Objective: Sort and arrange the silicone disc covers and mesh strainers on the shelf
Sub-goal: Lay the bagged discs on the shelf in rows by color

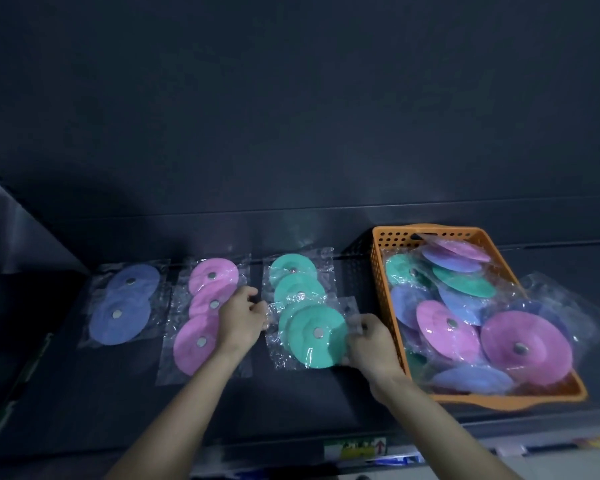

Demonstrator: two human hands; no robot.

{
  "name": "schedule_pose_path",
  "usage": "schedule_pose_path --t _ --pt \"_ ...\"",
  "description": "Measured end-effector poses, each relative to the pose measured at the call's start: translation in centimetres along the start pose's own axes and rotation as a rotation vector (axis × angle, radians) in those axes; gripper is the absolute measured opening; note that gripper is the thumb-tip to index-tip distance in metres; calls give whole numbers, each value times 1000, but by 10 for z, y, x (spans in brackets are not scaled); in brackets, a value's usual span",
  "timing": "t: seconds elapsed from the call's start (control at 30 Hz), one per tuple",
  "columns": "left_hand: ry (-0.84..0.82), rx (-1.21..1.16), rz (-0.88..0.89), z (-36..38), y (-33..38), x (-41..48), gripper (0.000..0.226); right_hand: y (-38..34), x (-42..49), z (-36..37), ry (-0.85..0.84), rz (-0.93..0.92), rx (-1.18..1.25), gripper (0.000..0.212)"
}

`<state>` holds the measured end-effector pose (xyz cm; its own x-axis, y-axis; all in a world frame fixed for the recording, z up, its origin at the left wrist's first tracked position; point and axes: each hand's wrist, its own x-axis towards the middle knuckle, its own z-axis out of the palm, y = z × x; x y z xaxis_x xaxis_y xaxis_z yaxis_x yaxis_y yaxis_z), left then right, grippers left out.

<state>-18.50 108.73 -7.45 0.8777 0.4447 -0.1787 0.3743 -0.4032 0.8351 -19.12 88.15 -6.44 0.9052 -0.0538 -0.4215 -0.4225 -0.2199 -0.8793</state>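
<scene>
Head view: both hands, left and right, pinch a bagged green cover at the near end of the green row. Blue and pink rows lie left; basket right remains full.

An orange perforated basket (right side) sits above a blurred shelf-edge label.

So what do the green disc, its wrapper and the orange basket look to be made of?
Green disc: looks like matte, soft silicone or rubber, with a small shiny stud at its centre, probably metal. Wrapper: thin clear plastic film, crinkled and glinting. Orange basket: looks like moulded rigid plastic, with rows of round holes in its walls.
</scene>
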Motion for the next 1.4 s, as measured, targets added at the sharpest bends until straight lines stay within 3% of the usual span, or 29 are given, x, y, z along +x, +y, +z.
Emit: schedule_pose_path --t 0.1,0.23,0.4,0.53,0.6,0.63,0.73,0.8,0.93,1.13,1.27,1.4 --pt "18 48 52 1 2 -6 42 7 -4 -4 -3 -177 -314 21" --pt "40 139 127 3 2 -21 57 11 -10 -6 32 -312 -503 29" --pt "47 257 145 2 0 -30 60 16 -12 -4 23 -310 -585 31" --pt "-11 106 102 0 2 -31 83 15 -12 -6 -6 -279 -584 28" --pt "-60 20 75 0 1 -30 87 13 -13 -6 15 -320 -597 13" --pt "-67 4 70 1 0 -29 85 11 -14 -5 33 -346 -595 13" --pt "-52 37 121 1 1 -28 73 8 -12 -3 39 -349 -567 53" --pt "-24 99 213 1 4 -26 59 4 -10 0 19 -324 -577 60" --pt "18 248 349 0 10 -18 34 -4 1 8 19 -298 -591 52" --pt "-56 215 211 5 11 -18 20 -16 13 18 8 -319 -538 17" --pt "-41 195 168 4 9 -19 22 -19 19 22 42 -327 -415 37" --pt "-54 203 148 1 10 -17 19 -17 22 23 101 -296 -376 36"
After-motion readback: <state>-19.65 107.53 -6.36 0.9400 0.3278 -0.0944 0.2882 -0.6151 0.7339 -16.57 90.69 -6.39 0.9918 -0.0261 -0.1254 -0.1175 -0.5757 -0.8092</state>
